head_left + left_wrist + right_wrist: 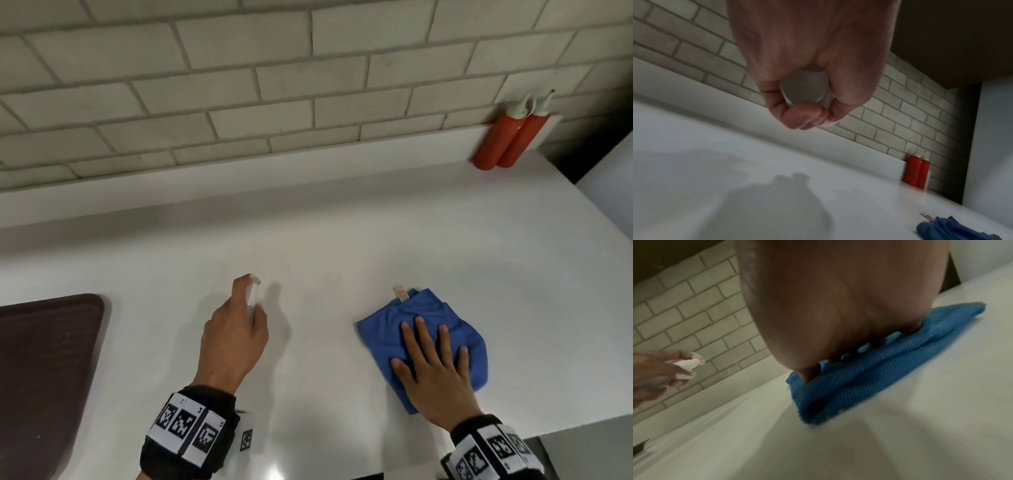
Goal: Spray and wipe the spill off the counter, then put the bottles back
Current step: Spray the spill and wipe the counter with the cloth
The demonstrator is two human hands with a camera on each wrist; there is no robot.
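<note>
My left hand (236, 329) grips a small clear spray bottle (252, 298) above the white counter (308, 240), with the forefinger on top of its nozzle. The left wrist view shows the bottle's round base (805, 88) inside my curled fingers (797, 116). My right hand (433, 363) lies flat, fingers spread, on a folded blue cloth (428, 308) at the counter's front right. In the right wrist view the cloth (869, 369) is pressed under my palm, and the spray bottle (688, 364) shows at far left. No spill is plainly visible.
Two red squeeze bottles (507, 137) with white caps stand against the tiled wall at the back right, also seen as red bottles (915, 172) in the left wrist view. A dark brown board (44, 370) lies at the front left. The counter ends at the right beyond the red bottles.
</note>
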